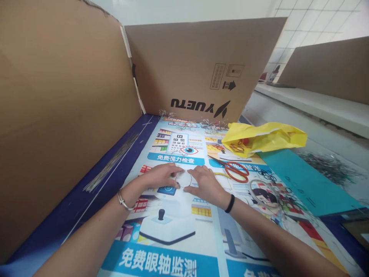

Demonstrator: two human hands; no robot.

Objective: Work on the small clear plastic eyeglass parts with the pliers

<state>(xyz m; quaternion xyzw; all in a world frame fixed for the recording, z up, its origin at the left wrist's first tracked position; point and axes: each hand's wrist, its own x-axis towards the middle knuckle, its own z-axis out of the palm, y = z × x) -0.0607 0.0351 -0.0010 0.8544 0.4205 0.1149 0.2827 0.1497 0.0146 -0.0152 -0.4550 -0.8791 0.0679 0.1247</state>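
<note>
My left hand (161, 176) and my right hand (205, 184) rest close together on a printed poster (178, 234) that covers the table. Between them they pinch a thin wire loop (184, 179), each hand gripping one side of it with thumb and fingers. A silver bangle is on my left wrist and a black band on my right. Red-handled scissors (236, 171) lie just right of my right hand.
Cardboard walls (198, 69) stand at the left and back. A yellow plastic bag (265, 139) lies at the back right, a coil of wire (263, 192) and a teal sheet (302, 181) to the right. Thin wires (111, 163) lie along the left wall.
</note>
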